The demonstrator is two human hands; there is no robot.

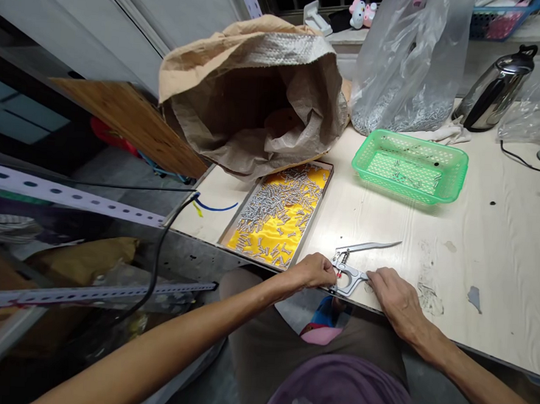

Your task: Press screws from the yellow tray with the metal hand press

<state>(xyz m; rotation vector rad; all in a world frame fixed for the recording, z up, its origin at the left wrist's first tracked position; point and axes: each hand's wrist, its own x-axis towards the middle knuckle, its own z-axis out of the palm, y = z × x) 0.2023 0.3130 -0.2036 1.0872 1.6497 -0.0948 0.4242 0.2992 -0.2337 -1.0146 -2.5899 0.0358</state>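
Observation:
Grey metal pliers (350,279) with a C-shaped jaw frame, a small spring and a red part inside lie at the table's front edge. Their long upper handle (376,245) stands spread away from the frame. My left hand (314,270) is closed in a pinch at the jaw end; whatever is between its fingertips is too small to make out. My right hand (395,295) has its fingers closed over the lower handle's end. Left of the pliers, a shallow tray (308,233) lined with yellow cloth holds many small silvery metal pieces (270,205).
A green plastic basket (454,186) holds several small metal pieces. Behind the tray gapes a large brown sack (190,81). A clear bag (392,69) full of metal pieces and a steel kettle (496,88) stand at the back. A black cable (160,244) hangs over the left edge.

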